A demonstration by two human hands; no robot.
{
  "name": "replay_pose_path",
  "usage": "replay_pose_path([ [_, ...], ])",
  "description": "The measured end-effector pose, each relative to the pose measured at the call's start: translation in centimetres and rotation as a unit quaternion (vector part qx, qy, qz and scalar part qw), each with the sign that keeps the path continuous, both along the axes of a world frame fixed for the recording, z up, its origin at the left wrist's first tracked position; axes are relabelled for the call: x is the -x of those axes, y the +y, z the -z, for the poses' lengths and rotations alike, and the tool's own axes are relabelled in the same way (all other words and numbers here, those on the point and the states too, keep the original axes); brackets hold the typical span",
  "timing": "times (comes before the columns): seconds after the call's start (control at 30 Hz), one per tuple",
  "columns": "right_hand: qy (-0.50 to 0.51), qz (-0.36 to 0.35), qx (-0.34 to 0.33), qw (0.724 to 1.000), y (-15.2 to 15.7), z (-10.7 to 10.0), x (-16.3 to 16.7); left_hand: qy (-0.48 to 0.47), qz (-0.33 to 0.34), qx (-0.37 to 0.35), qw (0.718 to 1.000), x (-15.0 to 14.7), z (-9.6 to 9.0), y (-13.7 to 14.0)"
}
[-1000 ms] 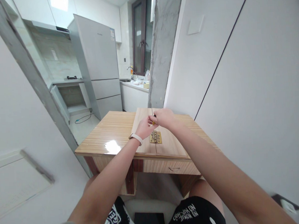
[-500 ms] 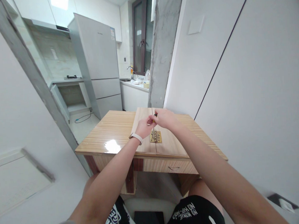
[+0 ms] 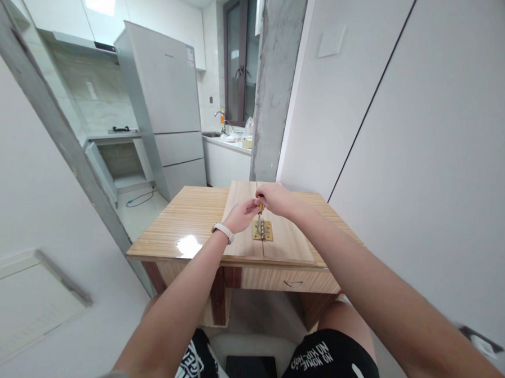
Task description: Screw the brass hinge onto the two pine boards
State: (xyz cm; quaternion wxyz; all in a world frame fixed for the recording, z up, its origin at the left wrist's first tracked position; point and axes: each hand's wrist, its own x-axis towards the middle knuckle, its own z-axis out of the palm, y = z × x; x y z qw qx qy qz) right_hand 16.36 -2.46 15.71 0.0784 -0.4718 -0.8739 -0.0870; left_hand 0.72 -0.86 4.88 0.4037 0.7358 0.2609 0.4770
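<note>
A screwdriver (image 3: 261, 208) with a yellow and black handle stands nearly upright, its shaft pointing down at a brass-coloured hinge (image 3: 267, 231). My right hand (image 3: 275, 199) is closed around the top of the handle. Against the handle's left side, the fingertips of my left hand (image 3: 242, 215) are pinched together; part of their grip is hidden. The hinge lies across the seam between two pale wooden boards (image 3: 287, 246), with several holes along its leaves. Whether the screwdriver's tip sits in a screw is too small to tell.
The boards rest on a wood-grain desk (image 3: 161, 233) with a drawer (image 3: 261, 280) at its front. My legs are under it. A white wall (image 3: 403, 164) stands close on the right. Beyond the desk are a grey refrigerator (image 3: 171, 91) and a kitchen counter (image 3: 229, 162).
My left hand has shifted slightly left and down, and my right hand has turned a little on the handle. More of the yellow handle shows now. The hinge and boards have stayed put.
</note>
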Motion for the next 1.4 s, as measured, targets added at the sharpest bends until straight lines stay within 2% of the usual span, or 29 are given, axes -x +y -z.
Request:
replay_pose_path([
  [0.1, -0.028, 0.014, -0.017, 0.999, 0.2, -0.1, 0.2, 0.012, -0.015, 0.002, 1.0, 0.1, 0.2, -0.4],
  [0.27, -0.055, 0.035, -0.026, 0.998, -0.2, -0.2, 1.4, 0.033, -0.13, -0.032, 0.99, -0.6, 0.4, -0.9],
  [0.53, -0.021, 0.124, -0.068, 0.99, -2.4, 0.6, 3.3, 0.049, -0.261, -0.039, 0.963, -1.7, 0.3, -1.3],
  [0.67, -0.01, 0.156, -0.08, 0.984, -2.8, 0.6, 3.5, 0.01, -0.289, -0.038, 0.956, -2.1, 0.3, -2.0],
  [0.83, 0.001, 0.187, -0.092, 0.978, -2.8, 0.7, 3.4, -0.014, -0.278, -0.041, 0.96, -2.2, 0.5, -2.4],
  [0.97, 0.021, 0.178, -0.064, 0.982, -2.4, 0.7, 2.8, -0.006, -0.254, -0.041, 0.966, -1.7, 0.6, -1.8],
  [1.03, 0.038, 0.134, -0.048, 0.989, -2.0, 0.4, 2.2, -0.007, -0.225, -0.037, 0.974, -1.3, 0.7, -1.3],
  [1.13, 0.055, 0.019, -0.026, 0.998, -1.3, -0.1, 1.1, -0.006, -0.168, -0.034, 0.985, -0.8, 1.0, -0.8],
  [1.2, 0.052, -0.032, -0.006, 0.998, -1.1, -0.5, 0.6, 0.001, -0.149, -0.034, 0.988, -0.5, 1.1, -0.6],
  [1.27, 0.044, -0.043, 0.009, 0.998, -1.1, -0.8, 0.3, 0.012, -0.14, -0.037, 0.989, -0.3, 1.1, -0.4],
  [1.4, 0.014, -0.022, 0.01, 1.0, -1.5, -1.4, 0.1, 0.037, -0.09, -0.04, 0.994, -0.1, 1.0, -0.2],
])
